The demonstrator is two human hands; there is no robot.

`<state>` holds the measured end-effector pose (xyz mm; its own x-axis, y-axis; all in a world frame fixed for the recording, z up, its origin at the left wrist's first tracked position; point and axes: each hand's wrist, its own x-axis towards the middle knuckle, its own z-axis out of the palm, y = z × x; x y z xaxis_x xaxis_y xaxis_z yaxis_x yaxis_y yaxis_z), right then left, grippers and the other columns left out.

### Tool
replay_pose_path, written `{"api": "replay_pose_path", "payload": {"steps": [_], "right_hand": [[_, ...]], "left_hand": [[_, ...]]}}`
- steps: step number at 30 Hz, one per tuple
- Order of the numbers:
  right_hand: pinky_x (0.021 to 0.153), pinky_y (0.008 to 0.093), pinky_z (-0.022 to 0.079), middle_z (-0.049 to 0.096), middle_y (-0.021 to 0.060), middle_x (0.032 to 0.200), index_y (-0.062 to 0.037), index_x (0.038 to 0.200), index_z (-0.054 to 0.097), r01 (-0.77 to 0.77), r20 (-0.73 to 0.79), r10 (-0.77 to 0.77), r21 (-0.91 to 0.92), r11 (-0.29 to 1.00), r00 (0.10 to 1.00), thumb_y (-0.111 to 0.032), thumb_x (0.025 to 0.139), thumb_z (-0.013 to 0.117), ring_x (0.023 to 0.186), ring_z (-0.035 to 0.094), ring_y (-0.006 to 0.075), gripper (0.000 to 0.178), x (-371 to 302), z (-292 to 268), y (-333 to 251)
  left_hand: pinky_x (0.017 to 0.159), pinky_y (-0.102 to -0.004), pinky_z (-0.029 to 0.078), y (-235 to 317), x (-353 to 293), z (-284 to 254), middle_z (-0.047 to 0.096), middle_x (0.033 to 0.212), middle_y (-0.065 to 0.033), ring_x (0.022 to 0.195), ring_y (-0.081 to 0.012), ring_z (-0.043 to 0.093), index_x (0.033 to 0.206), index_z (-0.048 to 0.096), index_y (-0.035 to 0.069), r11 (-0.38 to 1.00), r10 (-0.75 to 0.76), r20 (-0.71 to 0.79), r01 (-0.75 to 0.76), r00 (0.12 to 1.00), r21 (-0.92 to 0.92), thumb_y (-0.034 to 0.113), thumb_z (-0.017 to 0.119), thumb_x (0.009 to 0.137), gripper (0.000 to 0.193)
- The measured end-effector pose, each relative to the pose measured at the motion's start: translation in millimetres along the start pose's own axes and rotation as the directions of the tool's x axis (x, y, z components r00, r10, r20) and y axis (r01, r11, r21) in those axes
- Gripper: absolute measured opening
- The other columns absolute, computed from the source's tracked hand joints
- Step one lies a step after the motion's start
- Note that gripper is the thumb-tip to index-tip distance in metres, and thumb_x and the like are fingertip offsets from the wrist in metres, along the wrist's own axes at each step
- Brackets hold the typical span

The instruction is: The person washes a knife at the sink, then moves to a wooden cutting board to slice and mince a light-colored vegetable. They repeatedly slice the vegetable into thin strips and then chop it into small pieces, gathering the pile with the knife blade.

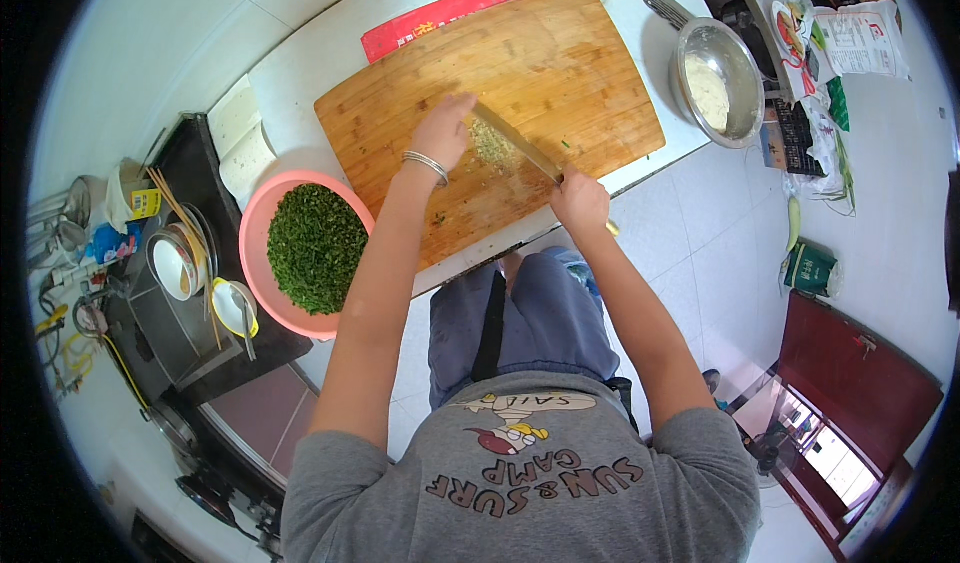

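Observation:
My right hand [580,201] is wrapped round the handle of a long kitchen knife [520,145], the handle's end sticking out below the fist. The blade slants up and left across a wooden cutting board [560,53]. At its far tip is my left hand [442,131], a silver bangle on its wrist, with the fingers held together against the blade end. Finely minced pale bits [490,148], perhaps garlic or ginger, lie in a small heap beside and under the blade. The exact grip of the left fingertips is hard to make out.
A pink basin [253,248] of chopped greens [315,248] stands left of the board. At the far right is a metal bowl [745,83] with pale dough-like contents, beside another blade [664,5]. A red package [455,15] lies behind the board. Bowls and chopsticks [190,228] crowd the dark stove.

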<state>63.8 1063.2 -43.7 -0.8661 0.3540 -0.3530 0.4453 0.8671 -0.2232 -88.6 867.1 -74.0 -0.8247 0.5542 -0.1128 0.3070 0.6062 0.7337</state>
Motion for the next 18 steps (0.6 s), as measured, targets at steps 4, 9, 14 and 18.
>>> {"api": "replay_pose_path", "payload": {"steps": [4,9,14,18], "right_hand": [[0.069,0.0487,0.052,0.066,0.0234,0.08,-0.0001,0.082,0.064,-0.147,-0.005,0.149,0.135,0.98,0.989,-0.022,0.081,0.058,0.077,0.065,0.0413,0.023,6,13,3],[0.069,0.0488,0.052,0.064,0.0258,0.078,0.002,0.08,0.065,-0.164,0.029,0.161,0.186,0.969,0.987,-0.025,0.081,0.059,0.079,0.064,0.0426,0.028,15,35,-14],[0.058,0.0436,0.051,0.062,0.0212,0.063,0.0036,0.073,0.063,0.037,-0.11,0.009,0.408,0.912,0.994,-0.027,0.084,0.062,0.059,0.063,0.0359,0.033,8,40,4],[0.042,0.0319,0.043,0.053,0.0072,0.053,-0.0011,0.067,0.055,-0.266,0.202,0.173,0.72,0.642,0.964,-0.031,0.089,0.06,0.041,0.051,0.0176,0.038,6,26,18]], "left_hand": [[0.108,-0.0361,0.033,-2,4,6,0.045,0.137,-0.0223,0.13,-0.0328,0.041,0.136,0.044,0.008,0.951,-0.264,0.063,0.27,0.963,-0.15,0.002,0.044,0.085,0.051],[0.113,-0.0368,0.025,-19,-5,58,0.03,0.147,-0.0202,0.136,-0.032,0.029,0.142,0.029,0.002,0.962,0.072,0.033,-0.078,0.997,0.26,0.007,0.046,0.088,0.057],[0.112,-0.0386,0.027,-23,-28,70,0.04,0.142,-0.0192,0.134,-0.0324,0.034,0.136,0.041,0.003,0.972,0.12,0.002,-0.117,0.993,-0.204,0.014,0.052,0.09,0.049],[0.11,-0.039,0.03,-26,2,51,0.045,0.138,-0.0173,0.131,-0.0324,0.037,0.13,0.048,0.003,0.989,0.137,-0.109,-0.142,0.985,-0.041,0.017,0.052,0.09,0.042]]}}
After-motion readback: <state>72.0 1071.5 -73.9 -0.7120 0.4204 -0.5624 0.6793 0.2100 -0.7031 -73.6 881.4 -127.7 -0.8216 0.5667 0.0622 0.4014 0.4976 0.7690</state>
